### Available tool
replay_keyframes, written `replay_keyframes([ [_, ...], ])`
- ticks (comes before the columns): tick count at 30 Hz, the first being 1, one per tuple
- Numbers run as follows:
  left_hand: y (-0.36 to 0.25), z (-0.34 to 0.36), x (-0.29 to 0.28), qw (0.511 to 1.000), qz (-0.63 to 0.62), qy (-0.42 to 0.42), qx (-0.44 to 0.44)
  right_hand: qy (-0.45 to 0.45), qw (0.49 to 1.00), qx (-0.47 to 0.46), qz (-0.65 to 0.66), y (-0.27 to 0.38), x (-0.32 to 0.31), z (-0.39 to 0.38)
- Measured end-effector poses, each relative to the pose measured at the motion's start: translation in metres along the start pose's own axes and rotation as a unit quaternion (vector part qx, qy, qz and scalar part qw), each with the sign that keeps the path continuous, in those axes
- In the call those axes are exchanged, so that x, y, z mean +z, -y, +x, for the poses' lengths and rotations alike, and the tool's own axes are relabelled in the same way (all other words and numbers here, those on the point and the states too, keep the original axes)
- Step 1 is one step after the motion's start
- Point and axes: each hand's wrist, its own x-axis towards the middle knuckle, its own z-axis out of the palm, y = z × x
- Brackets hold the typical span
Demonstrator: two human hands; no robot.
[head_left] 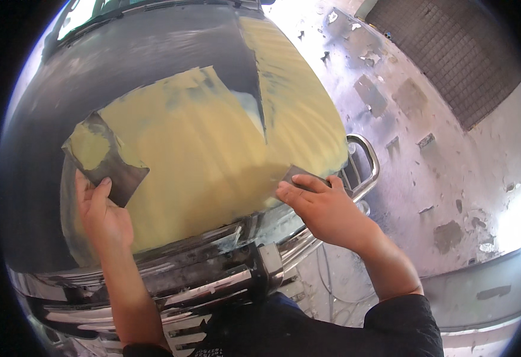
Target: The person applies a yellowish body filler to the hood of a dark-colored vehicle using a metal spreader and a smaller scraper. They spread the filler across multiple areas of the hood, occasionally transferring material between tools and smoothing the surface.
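Note:
The car hood (153, 38) in front of me is dark grey, with a wide layer of yellow body filler (189, 149) smeared over its front. At the left, my left hand (103, 208) grips a dark, flat board (126, 181) by its lower edge, thumb on top. A lump of the same yellow filler (91, 146) lies on that board. Near the hood's front right corner, my right hand (332, 211) is closed around a dark, flat filler spreader (293, 174). The spreader's edge lies at the filler's surface; fingers cover much of it.
A chrome grille (213, 285) and bumper parts run below the hood's front edge. A chrome bar loop (367, 166) juts out at the right corner. Beyond lies a pale, stained floor (427, 196) with a dark grid mat (451, 53). A cable (326, 273) hangs below my right arm.

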Motion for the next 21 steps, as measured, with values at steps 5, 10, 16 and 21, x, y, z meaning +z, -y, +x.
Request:
replay_keyframes([
  [5, -0.002, -0.014, 0.013, 1.0, 0.004, 0.023, -0.019, -0.044, 0.997, 0.038, 0.05, 0.01, -0.01, -0.015],
  [10, 0.018, -0.073, 0.07, 0.968, -0.128, 0.068, -0.205, -0.233, 0.887, -0.139, 0.373, 0.031, -0.034, 0.0],
  [16, 0.002, -0.083, 0.109, 0.952, -0.222, 0.117, -0.174, -0.25, 0.876, -0.179, 0.372, 0.014, -0.016, 0.027],
  [21, 0.007, -0.049, 0.083, 0.983, -0.151, 0.108, -0.012, -0.243, 0.954, -0.059, 0.163, -0.042, -0.031, 0.085],
])
